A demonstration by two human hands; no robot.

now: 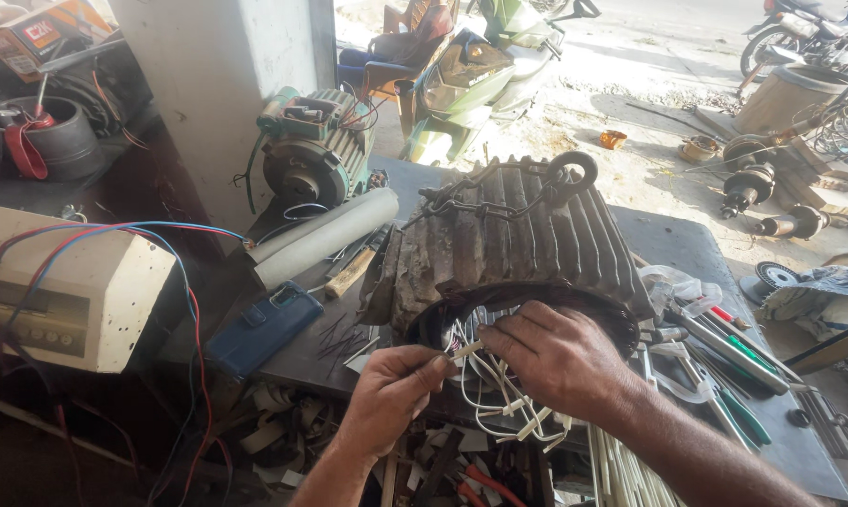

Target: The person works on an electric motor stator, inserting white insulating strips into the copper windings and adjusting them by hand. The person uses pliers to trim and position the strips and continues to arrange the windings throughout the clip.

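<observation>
Both hands pinched shut on one white sleeved lead (pixel 468 350): left hand (pixel 393 392) holds its end, right hand (pixel 557 358) grips further in, at the near open mouth of the finned motor housing (pixel 518 246) mid-bench. Risks: sharp stator edge nicks the sleeving; tugging tangles neighbouring leads.

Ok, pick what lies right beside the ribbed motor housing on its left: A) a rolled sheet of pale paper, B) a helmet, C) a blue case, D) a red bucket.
A: the rolled sheet of pale paper lies against the ribbed motor housing; the blue case sits farther left.
</observation>
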